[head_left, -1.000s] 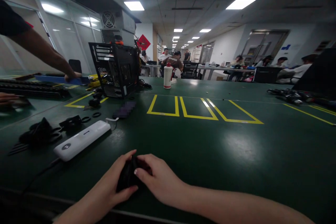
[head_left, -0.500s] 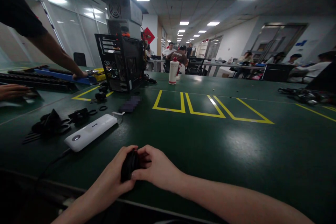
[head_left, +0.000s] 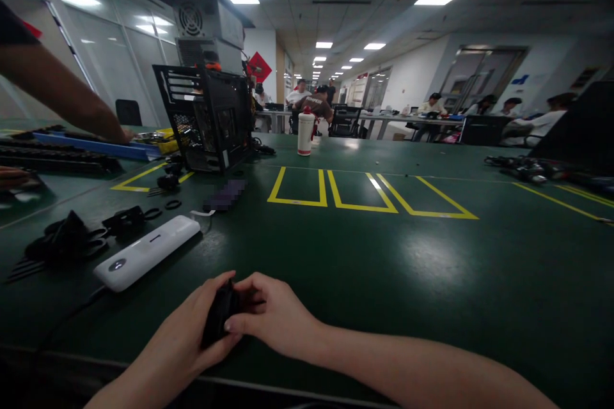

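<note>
Near the front edge of the green table [head_left: 364,281], both hands close around one small black part [head_left: 220,312]. My left hand [head_left: 194,323] wraps its left side, with the thumb below and the fingers above. From the right, my right hand [head_left: 275,316] pinches the same part between thumb and fingers. Its exact kind is hard to make out, since my fingers cover much of it. To the left lies a long white device [head_left: 148,252] with a cable. Behind that are black brackets and rings [head_left: 125,220] and a larger black piece [head_left: 64,236].
A black open computer case [head_left: 204,118] stands at the back left, near a white bottle [head_left: 306,134]. Yellow tape outlines [head_left: 297,202] mark the table. Far left, a co-worker's arm [head_left: 71,92] reaches over a blue tray [head_left: 96,146]. Dark cables [head_left: 520,167] lie at right.
The view has shifted, so most of the table's things appear further left. Both hands keep their grip on the black part. The co-worker's hand at far left has moved partly out of view.
</note>
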A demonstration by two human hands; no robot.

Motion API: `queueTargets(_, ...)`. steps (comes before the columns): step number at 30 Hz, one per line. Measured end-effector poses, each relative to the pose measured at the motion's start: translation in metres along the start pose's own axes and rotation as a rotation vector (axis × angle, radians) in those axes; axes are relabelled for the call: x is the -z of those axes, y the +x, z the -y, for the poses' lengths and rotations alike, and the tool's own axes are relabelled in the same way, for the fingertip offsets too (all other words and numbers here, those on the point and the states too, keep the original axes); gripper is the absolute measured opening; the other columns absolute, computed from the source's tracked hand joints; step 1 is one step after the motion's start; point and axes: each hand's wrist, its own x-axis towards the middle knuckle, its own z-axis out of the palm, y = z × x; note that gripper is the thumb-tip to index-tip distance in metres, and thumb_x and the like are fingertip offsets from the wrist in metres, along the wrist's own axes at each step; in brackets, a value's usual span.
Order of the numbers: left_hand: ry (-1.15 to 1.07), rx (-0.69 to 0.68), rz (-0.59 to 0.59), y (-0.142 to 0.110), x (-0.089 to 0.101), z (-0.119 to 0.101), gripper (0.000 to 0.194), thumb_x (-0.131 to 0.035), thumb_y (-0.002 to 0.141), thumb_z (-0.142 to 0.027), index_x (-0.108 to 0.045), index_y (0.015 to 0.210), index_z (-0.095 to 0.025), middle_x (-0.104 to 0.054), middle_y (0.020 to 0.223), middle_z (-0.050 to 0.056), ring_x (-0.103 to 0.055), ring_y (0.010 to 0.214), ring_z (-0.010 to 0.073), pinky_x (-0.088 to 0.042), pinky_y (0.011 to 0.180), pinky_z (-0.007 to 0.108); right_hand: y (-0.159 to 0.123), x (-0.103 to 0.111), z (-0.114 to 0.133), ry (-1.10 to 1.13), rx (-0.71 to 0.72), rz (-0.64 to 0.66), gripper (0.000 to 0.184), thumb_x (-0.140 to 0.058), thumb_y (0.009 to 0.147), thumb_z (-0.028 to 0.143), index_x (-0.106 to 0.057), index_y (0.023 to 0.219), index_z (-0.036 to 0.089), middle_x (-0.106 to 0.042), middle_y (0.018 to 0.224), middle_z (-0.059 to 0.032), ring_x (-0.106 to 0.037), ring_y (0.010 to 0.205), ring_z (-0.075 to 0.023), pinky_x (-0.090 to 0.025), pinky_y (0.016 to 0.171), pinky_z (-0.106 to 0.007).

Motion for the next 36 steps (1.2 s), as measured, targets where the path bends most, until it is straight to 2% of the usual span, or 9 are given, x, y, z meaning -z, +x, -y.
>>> queueTargets(7, -0.158, -0.011, 0.096, -0.007, 0.009, 0.006, 0.067, -0.054, 0.072, -0.028, -0.018, 0.129, -0.028, -0.036, 0.131, 0.004, -0.040, 0.116, 0.0235, -0.035, 0.096, 0.038, -0.007, -0.001, 0.007, -0.238, 0.002, -0.027, 0.040, -0.066, 0.060, 0.028, -0.052, 0.097, 0.019, -0.058, 0.094, -0.0033, -0.056, 0.086, -0.0169, -0.045, 0.073, -0.029)
queueTargets(11, -0.259, -0.021, 0.099, -0.018, -0.002, 0.016, 0.065, -0.056, 0.069, -0.026, -0.026, 0.127, -0.030, -0.041, 0.128, 0.002, -0.044, 0.112, 0.0244, -0.040, 0.092, 0.036, -0.020, -0.004, 0.014, -0.385, 0.054, -0.038, 0.039, -0.062, 0.061, 0.032, -0.051, 0.097, 0.020, -0.057, 0.094, -0.0028, -0.055, 0.086, -0.0173, -0.044, 0.071, -0.029)
queueTargets(14, -0.214, -0.059, 0.033, -0.024, -0.012, 0.017, 0.066, -0.057, 0.066, -0.023, -0.028, 0.125, -0.030, -0.043, 0.126, 0.002, -0.043, 0.113, 0.0253, -0.039, 0.093, 0.037, -0.027, -0.003, 0.017, -0.479, 0.097, -0.038, 0.036, -0.060, 0.060, 0.033, -0.050, 0.092, 0.021, -0.056, 0.089, -0.0014, -0.054, 0.081, -0.0167, -0.044, 0.067, -0.027)
queueTargets(19, -0.141, -0.184, -0.032, -0.020, -0.022, 0.006, 0.068, -0.052, 0.063, -0.017, -0.027, 0.125, -0.028, -0.046, 0.123, 0.003, -0.048, 0.108, 0.0241, -0.043, 0.089, 0.034, -0.033, 0.005, 0.014, -0.508, 0.097, -0.045, 0.036, -0.059, 0.058, 0.036, -0.047, 0.089, 0.021, -0.055, 0.085, 0.0001, -0.052, 0.071, -0.0136, -0.043, 0.059, -0.024)
queueTargets(26, -0.051, -0.274, -0.049, -0.009, -0.029, -0.023, 0.072, -0.055, 0.062, -0.018, -0.021, 0.125, -0.029, -0.048, 0.119, 0.004, -0.051, 0.103, 0.0233, -0.046, 0.085, 0.033, -0.052, 0.021, 0.016, -0.398, 0.039, -0.016, 0.036, -0.065, 0.059, 0.028, -0.050, 0.091, 0.021, -0.051, 0.091, -0.0006, -0.053, 0.080, -0.0137, -0.044, 0.068, -0.025)
queueTargets(29, -0.093, -0.282, 0.031, 0.013, -0.034, -0.043, 0.071, -0.054, 0.062, -0.016, -0.022, 0.124, -0.027, -0.047, 0.119, 0.006, -0.049, 0.105, 0.0233, -0.042, 0.089, 0.037, -0.058, 0.039, 0.013, -0.327, 0.035, -0.100, 0.034, -0.067, 0.057, 0.022, -0.052, 0.088, 0.021, -0.048, 0.098, -0.0009, -0.053, 0.083, -0.0130, -0.046, 0.072, -0.027)
queueTargets(31, -0.134, -0.299, 0.091, 0.043, -0.039, -0.055, 0.066, -0.053, 0.063, -0.015, -0.026, 0.123, -0.025, -0.047, 0.117, 0.005, -0.048, 0.104, 0.0219, -0.040, 0.091, 0.038, -0.053, 0.059, 0.007, -0.234, 0.021, -0.173, 0.040, -0.068, 0.056, 0.020, -0.050, 0.091, 0.020, -0.048, 0.099, -0.0019, -0.054, 0.084, -0.0134, -0.047, 0.073, -0.028)
queueTargets(33, -0.160, -0.313, 0.155, 0.084, -0.047, -0.064, 0.067, -0.055, 0.062, -0.016, -0.027, 0.123, -0.021, -0.046, 0.117, 0.007, -0.046, 0.105, 0.0220, -0.038, 0.091, 0.038, -0.040, 0.088, 0.001, -0.164, 0.009, -0.221, 0.048, -0.068, 0.056, 0.021, -0.046, 0.099, 0.019, -0.050, 0.100, -0.0038, -0.055, 0.088, -0.0153, -0.047, 0.077, -0.031)
queueTargets(36, -0.141, -0.350, 0.085, 0.158, -0.069, -0.073, 0.063, -0.058, 0.064, -0.022, -0.031, 0.120, -0.013, -0.044, 0.117, 0.012, -0.043, 0.105, 0.0243, -0.036, 0.091, 0.040, -0.013, 0.140, -0.009, -0.163, 0.046, -0.286, 0.049, -0.065, 0.061, 0.022, -0.045, 0.105, 0.018, -0.054, 0.101, -0.0058, -0.054, 0.093, -0.0169, -0.042, 0.086, -0.036)
